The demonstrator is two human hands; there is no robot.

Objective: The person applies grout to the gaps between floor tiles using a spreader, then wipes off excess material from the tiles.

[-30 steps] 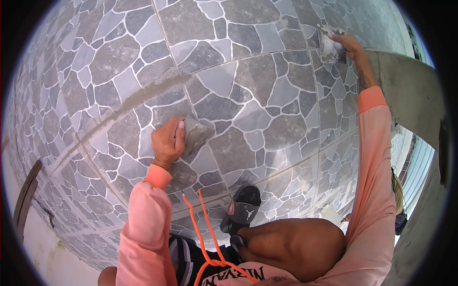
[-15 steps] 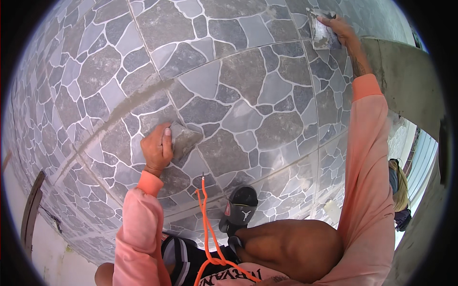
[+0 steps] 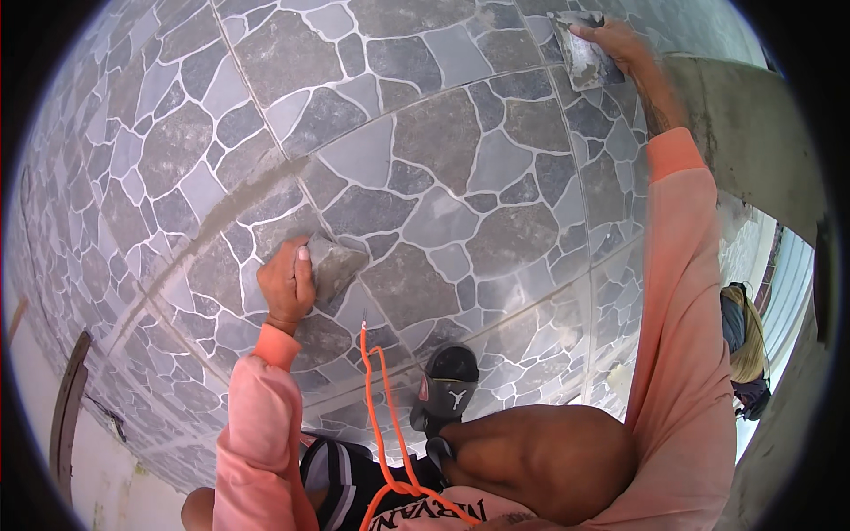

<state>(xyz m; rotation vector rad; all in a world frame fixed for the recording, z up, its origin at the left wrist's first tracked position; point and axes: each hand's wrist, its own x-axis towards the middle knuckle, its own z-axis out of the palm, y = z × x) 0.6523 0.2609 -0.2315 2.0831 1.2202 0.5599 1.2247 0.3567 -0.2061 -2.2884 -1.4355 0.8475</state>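
At the lower left, a narrow, slightly curved dark brown strip point(image 3: 68, 398). Spread across the left and middle, a grey tiled floor point(image 3: 434, 146) patterned in irregular flagstone shapes, some rough and mottled, others smooth and pale, veined in white and crossed by thin straight seams. Slanting through the left of the frame, a dull grey-brown band of mortar-like paste point(image 3: 239, 199). At bottom centre, a knotted bright orange cord point(image 3: 407, 487), then a black sandal point(image 3: 445, 387). Towards the upper right, a stained grey concrete ledge point(image 3: 753, 133).

Left of centre, a flat, four-cornered grey plate point(image 3: 336, 267), dull and crusted-looking. At the upper right, a thin, silvery rectangular plate point(image 3: 589, 64), patchily smeared with grey.

At left centre, left hand point(image 3: 288, 283) curled tightly, gripping the grey plate by its left side, thumb along the edge. At the upper right, right hand point(image 3: 620, 44) reaching far out, clasping the silvery plate, thumb across its face, fingers mostly hidden.
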